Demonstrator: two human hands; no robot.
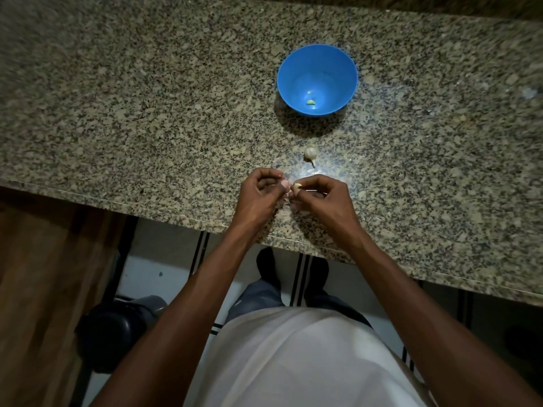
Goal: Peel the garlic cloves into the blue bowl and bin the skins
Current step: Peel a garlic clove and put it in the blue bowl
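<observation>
both hands peeling one garlic clove (296, 188)
left hand (261, 192) and right hand (321, 198) pinch it with curled fingers; blue bowl (317, 79) at twelve o'clock.

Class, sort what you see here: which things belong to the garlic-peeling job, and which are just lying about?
Belongs to the job:
- garlic clove, pinched between left hand and right hand
- garlic bulb on the granite counter
- blue bowl, with peeled clove inside
- dark bin on the floor, likely for skins

Just lying about:
- wooden cabinet
</observation>
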